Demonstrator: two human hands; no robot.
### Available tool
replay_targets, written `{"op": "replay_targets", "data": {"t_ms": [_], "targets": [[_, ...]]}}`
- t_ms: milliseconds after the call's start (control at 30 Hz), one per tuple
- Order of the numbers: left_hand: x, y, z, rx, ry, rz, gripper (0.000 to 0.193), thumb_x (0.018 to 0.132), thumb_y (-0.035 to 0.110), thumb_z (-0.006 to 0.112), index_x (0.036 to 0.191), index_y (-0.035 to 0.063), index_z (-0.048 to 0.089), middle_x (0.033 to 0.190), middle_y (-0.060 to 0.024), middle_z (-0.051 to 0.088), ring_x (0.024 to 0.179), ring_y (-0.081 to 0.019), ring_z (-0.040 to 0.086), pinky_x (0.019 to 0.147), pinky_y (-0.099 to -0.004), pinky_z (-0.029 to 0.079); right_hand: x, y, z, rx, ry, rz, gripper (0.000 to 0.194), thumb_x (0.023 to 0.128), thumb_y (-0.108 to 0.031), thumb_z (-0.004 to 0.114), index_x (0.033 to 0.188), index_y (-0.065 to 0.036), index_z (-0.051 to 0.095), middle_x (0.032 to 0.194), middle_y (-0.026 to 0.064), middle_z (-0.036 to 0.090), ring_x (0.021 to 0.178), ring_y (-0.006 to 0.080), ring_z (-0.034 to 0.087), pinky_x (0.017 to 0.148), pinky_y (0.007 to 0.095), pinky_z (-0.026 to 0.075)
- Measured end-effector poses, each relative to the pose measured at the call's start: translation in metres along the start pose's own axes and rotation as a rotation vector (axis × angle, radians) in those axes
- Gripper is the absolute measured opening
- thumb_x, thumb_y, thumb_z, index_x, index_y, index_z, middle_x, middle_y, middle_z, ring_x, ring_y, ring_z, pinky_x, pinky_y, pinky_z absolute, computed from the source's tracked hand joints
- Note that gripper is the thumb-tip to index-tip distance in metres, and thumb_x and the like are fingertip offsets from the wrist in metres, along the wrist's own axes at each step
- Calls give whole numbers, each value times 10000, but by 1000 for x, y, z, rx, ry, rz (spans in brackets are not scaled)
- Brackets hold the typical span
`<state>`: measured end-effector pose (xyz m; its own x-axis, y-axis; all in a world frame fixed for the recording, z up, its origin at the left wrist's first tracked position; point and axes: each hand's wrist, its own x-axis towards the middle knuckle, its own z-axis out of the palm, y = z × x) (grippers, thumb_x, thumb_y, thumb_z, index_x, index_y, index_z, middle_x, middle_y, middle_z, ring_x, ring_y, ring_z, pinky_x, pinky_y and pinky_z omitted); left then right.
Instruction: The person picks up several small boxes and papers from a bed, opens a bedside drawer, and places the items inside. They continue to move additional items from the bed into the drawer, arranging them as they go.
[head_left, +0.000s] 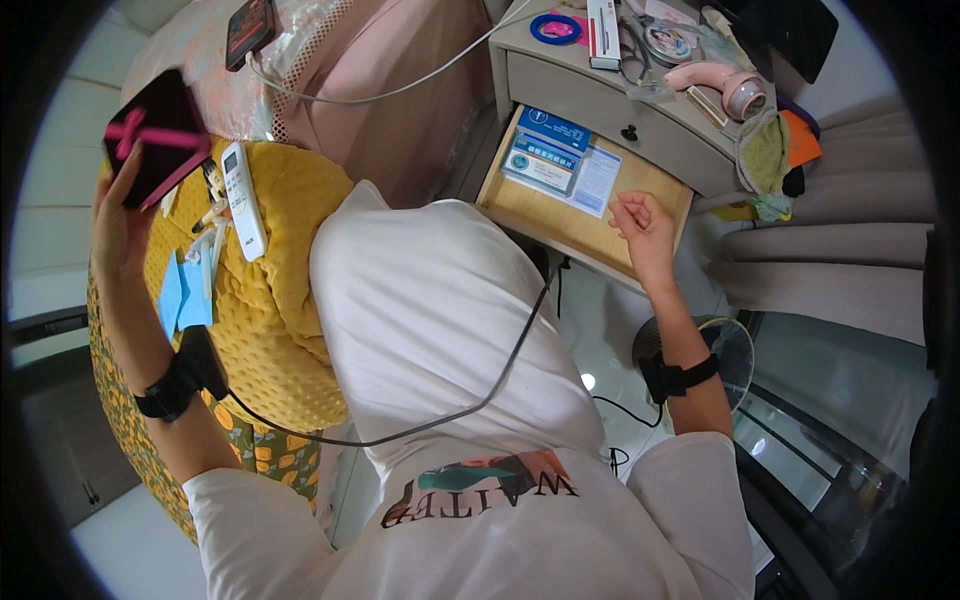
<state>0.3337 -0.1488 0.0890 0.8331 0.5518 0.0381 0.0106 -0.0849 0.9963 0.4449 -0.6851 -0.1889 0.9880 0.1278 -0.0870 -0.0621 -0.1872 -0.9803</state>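
Note:
My left hand (124, 217) holds a dark gift box (161, 142) with a pink ribbon and bow, raised at the far left above the yellow blanket (292, 375). Over the pulled-out wooden drawer (555, 225) hovers my right hand (646, 236), its fingers loosely curled and nothing visible in them. Inside that drawer, blue-and-white medicine boxes (541, 163) lie on a printed leaflet (600, 176). A white air-conditioner remote (244, 202) rests on the blanket beside the gift box. Near it are blue packets (187, 289) and several small tube-like items (210, 225).
Atop the nightstand (570, 82) sit a blue tape ring (555, 28), a pink handheld device (720, 84) and other clutter. A phone (250, 34) on the bed trails a white cable (375, 97). A black cable (450, 412) crosses my lap. Below my right forearm stands a round bin (731, 352).

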Motion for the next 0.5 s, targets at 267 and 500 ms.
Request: {"op": "replay_targets", "data": {"t_ms": [267,500], "targets": [[-79,-85,262,157,-470,-157,440,826,170,753,1107,34,443,1004,-111,597,917,-180,593,818,-278,475,-5,-128,43,716,-396,241,469,937,-301,628,1312,-59,482,1186,64,583,1054,147,590,820,311,519],[-53,-123,295,611,-609,121,588,805,328,771,1175,12,442,984,-123,538,918,-181,532,755,-318,477,23,-58,39,633,-253,520,535,878,-236,702,1316,-26,477,1212,102,599,1072,219,614,897,391,538]]}}
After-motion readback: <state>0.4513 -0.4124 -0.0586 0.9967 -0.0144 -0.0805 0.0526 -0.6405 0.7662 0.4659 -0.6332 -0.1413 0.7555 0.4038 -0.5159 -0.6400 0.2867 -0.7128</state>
